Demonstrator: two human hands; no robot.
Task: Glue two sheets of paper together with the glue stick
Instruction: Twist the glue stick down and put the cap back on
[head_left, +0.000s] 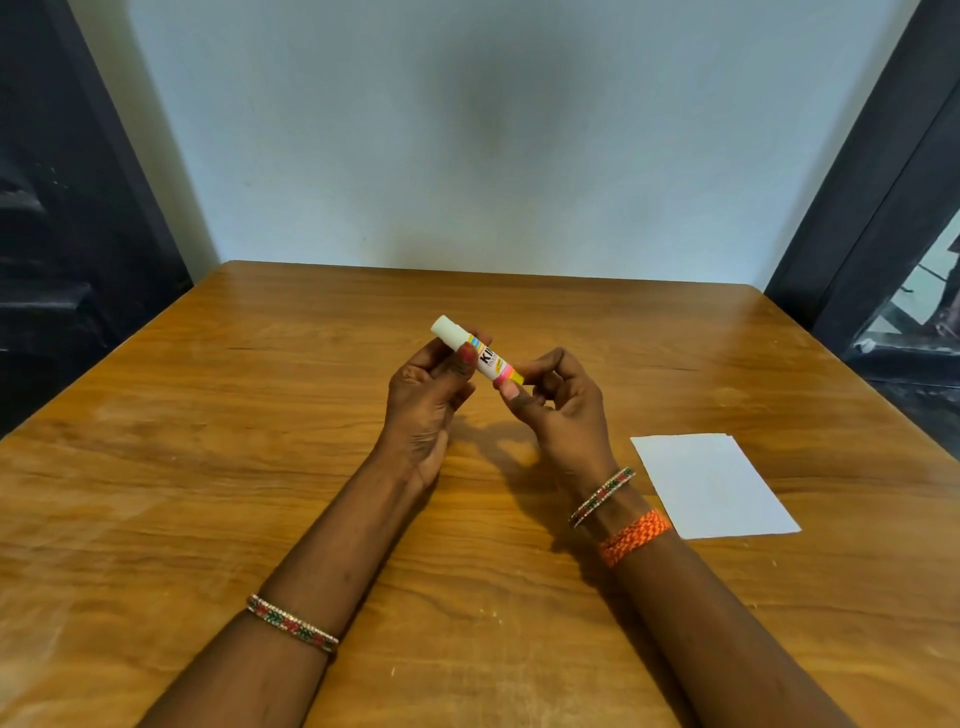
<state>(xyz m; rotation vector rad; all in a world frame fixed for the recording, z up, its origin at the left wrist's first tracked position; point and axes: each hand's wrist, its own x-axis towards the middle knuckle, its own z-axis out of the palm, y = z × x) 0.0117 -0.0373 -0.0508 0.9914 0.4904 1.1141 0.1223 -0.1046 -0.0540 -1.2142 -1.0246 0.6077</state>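
A white glue stick (480, 353) with a colourful label and a white cap is held above the middle of the wooden table (260, 441), tilted with the cap up and to the left. My left hand (426, 395) grips its upper body near the cap. My right hand (556, 405) pinches its yellow lower end between thumb and fingers. White paper sheets (711, 483) lie flat on the table to the right of my right wrist, stacked with edges slightly offset. Neither hand touches them.
A pale wall stands behind the table's far edge. Dark frames flank the table on the left and on the right (883, 208). Bangles and an orange wristband (634, 535) sit on my wrists.
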